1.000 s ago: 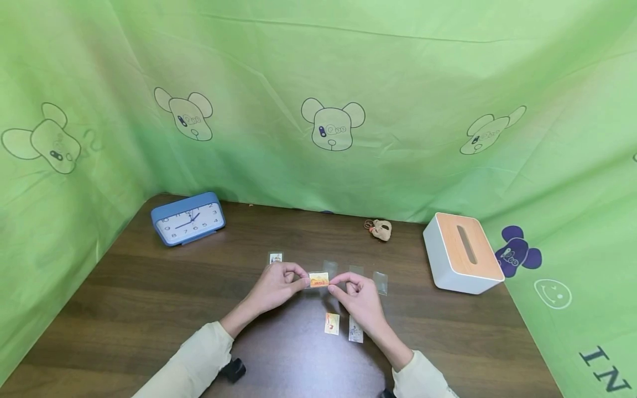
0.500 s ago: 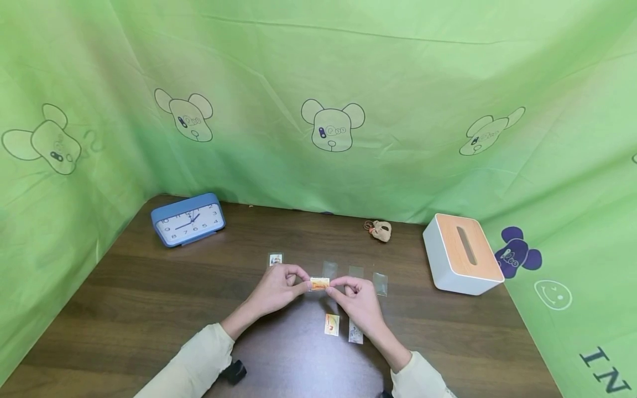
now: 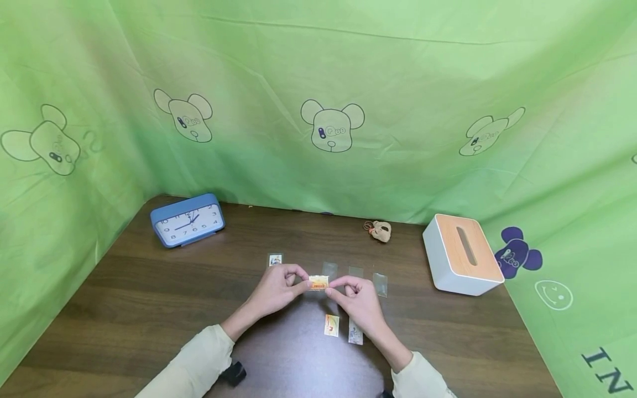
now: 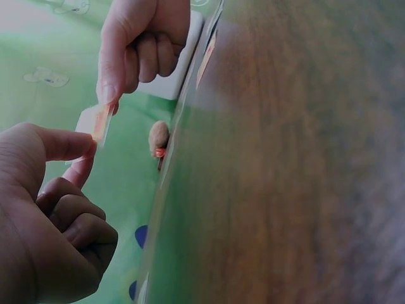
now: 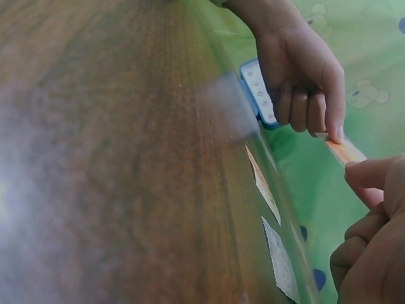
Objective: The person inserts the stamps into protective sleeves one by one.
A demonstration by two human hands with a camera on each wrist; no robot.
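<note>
Both hands hold up a small orange-and-yellow stamp (image 3: 319, 283) that appears to be in a clear plastic sleeve. My left hand (image 3: 275, 290) pinches its left end between thumb and index finger. At the right end, the thumb and index finger of my right hand (image 3: 362, 303) pinch it too. In the left wrist view, clear film (image 4: 83, 126) shows beside the printed part. Below on the table lie a yellow stamp (image 3: 331, 325) and a grey stamp (image 3: 355, 334), the latter partly covered by my right hand. A sleeved stamp (image 3: 275, 259) lies beyond my left hand.
Behind the hands lie clear sleeves (image 3: 330, 269) (image 3: 380, 284) on the brown table (image 3: 124, 309). A blue clock (image 3: 189, 220) stands back left, a white tissue box with wooden lid (image 3: 463, 254) at right. A small beige trinket (image 3: 381, 230) lies near the green curtain (image 3: 278, 177).
The held stamp has come slightly down towards the person and tilted a little. Both hands keep their pinch and have barely moved.
</note>
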